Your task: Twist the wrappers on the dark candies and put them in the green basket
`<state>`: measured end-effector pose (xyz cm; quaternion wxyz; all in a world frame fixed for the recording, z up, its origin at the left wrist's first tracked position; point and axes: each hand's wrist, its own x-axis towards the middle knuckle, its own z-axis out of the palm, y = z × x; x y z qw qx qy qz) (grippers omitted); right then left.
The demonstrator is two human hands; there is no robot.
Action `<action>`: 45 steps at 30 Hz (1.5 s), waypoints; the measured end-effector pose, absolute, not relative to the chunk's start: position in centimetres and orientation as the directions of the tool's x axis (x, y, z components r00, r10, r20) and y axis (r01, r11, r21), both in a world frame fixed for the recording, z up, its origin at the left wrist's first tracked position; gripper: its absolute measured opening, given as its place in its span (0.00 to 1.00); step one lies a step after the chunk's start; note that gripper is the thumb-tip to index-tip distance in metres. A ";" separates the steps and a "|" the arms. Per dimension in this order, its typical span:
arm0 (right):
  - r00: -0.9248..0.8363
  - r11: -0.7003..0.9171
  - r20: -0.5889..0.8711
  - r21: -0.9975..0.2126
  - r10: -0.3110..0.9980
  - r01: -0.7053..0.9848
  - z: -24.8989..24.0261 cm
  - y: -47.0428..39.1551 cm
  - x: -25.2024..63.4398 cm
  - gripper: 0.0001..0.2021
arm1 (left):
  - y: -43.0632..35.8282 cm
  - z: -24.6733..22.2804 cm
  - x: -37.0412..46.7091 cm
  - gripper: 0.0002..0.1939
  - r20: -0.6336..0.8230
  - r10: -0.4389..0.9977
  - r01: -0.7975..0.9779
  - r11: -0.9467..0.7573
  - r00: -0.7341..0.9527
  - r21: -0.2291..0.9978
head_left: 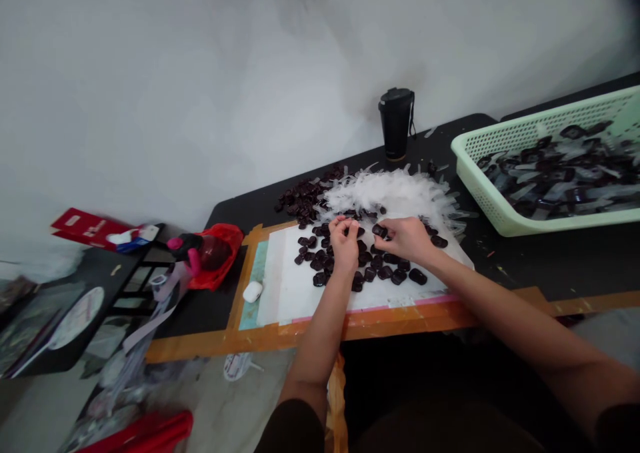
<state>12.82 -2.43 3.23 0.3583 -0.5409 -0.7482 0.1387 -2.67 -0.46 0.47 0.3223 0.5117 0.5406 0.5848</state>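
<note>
My right hand point(407, 238) pinches a small dark, glossy rounded piece point(379, 231) between thumb and fingers. Just to its left, my left hand point(344, 241) is closed with thumb against curled fingers; what it grips, if anything, is too small to make out. Beneath both hands, several similar dark pieces point(399, 276) lie scattered over a white sheet point(290, 273). Beyond the hands rises a heap of translucent white strips point(400, 193). A pile of dark reddish pieces point(303, 200) sits to the left of that heap.
A pale green basket point(525, 226) full of dark pieces with clear strips stands on the right. Behind the heap is a black lidded tumbler point(396, 123). A small white case point(253, 292) and a red bag-like container point(220, 276) lie leftward. Brown tape point(210, 344) edges the black table.
</note>
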 end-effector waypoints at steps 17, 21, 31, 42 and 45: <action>0.161 0.279 0.256 -0.950 0.953 -0.142 3.9 -0.4 14.8 0.20 | 2.0 0.2 -6.9 0.21 0.341 0.940 0.685 -0.255 0.010 0.683; 0.159 0.269 0.254 -0.960 0.954 -0.076 3.3 -0.2 14.7 0.16 | 0.7 1.0 -5.9 0.12 0.379 0.924 0.701 -0.301 0.047 0.647; -0.153 0.360 0.336 -0.915 0.929 0.180 2.3 -0.3 14.5 0.14 | -0.9 2.4 -3.5 0.09 0.455 0.890 0.453 -0.409 0.008 0.792; -0.230 0.020 0.062 -0.984 0.971 -0.179 2.3 -0.4 13.8 0.18 | -1.5 3.4 -2.8 0.09 0.447 0.895 0.335 -0.419 -0.008 0.844; -0.180 -0.006 0.044 -0.963 0.983 -0.268 2.6 -0.4 14.1 0.20 | -1.6 3.3 -2.7 0.06 0.422 0.905 0.416 -0.401 0.045 0.816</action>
